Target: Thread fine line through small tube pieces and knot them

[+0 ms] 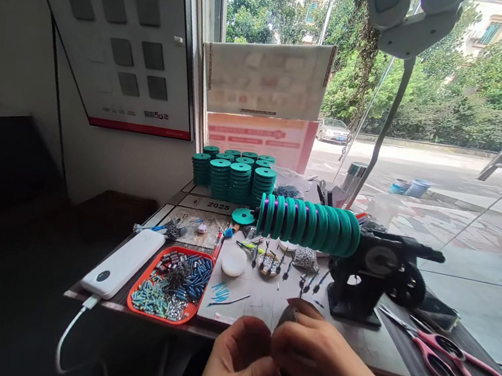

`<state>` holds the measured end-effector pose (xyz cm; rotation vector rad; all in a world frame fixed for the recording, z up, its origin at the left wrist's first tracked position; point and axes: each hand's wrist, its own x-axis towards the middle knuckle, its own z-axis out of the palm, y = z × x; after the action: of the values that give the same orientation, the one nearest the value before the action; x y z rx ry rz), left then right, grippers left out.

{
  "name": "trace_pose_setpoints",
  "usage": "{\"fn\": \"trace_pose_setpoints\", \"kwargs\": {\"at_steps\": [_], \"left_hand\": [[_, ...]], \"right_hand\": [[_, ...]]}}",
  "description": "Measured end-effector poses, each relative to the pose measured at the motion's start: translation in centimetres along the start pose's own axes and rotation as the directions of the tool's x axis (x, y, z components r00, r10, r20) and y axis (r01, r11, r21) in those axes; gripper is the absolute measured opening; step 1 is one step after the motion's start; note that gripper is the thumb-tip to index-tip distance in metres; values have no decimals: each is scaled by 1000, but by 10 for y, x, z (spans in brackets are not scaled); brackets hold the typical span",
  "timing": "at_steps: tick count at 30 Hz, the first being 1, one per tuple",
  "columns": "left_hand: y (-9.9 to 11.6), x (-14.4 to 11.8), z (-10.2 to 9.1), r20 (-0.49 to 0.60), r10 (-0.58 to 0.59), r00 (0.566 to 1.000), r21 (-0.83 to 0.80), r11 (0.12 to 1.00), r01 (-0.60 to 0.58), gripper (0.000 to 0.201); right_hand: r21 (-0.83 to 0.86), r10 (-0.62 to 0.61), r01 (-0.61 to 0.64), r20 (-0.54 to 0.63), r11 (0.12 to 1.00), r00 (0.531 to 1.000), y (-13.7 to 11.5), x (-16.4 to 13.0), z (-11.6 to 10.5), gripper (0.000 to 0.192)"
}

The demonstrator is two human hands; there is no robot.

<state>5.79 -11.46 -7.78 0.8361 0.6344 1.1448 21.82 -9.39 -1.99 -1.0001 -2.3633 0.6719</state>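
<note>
My left hand (238, 359) and my right hand (315, 347) come together at the table's front edge, fingers curled and thumbs pressed in. Some dark thing (288, 314) shows at the right fingers; its kind cannot be made out, and what the left fingers pinch is hidden. Just beyond lie several small dark pieces with thin stems (286, 268) on a grey board (235, 309). Teal spools (306, 225) are lined up on the shaft of a black hand-cranked winder (378, 260). To the left sits a red tray (130, 305) of small blue, green and metallic parts.
Teal spools (239, 180) stand stacked at the back. A white power bank (123, 264) with a cable lies left. Pink-handled scissors (442, 355) and a phone (440, 313) are at right. A white round lid (234, 261) and a bag of beads (305, 258) rest mid-table.
</note>
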Motion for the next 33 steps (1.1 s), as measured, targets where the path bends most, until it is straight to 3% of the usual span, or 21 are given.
{"fn": "trace_pose_setpoints", "kwargs": {"at_steps": [3, 8, 12, 19, 29, 33], "left_hand": [[10, -4, -4, -2, -86, 996, 201, 976, 84, 42], [24, -6, 2, -137, -132, 982, 371, 912, 174, 51], [16, -3, 4, -128, -135, 983, 364, 915, 173, 51], [-12, -1, -11, -148, -84, 985, 315, 940, 128, 48], [7, -4, 3, -131, -104, 986, 332, 933, 142, 44], [3, -5, 0, -165, -103, 981, 297, 943, 149, 45]], "right_hand": [[-69, -4, 4, 2, 998, 1000, 2, -1, 0, 18], [-81, -33, 32, -2, 996, 999, 3, -1, 2, 20], [-67, -28, 27, -7, 997, 1000, 5, -3, 5, 22], [-92, -23, 22, -9, 995, 1000, 5, -3, 9, 22], [-54, -24, 23, -11, 998, 1000, 8, -5, 9, 18], [-93, -38, 36, -27, 995, 999, 8, -6, 9, 19]]}}
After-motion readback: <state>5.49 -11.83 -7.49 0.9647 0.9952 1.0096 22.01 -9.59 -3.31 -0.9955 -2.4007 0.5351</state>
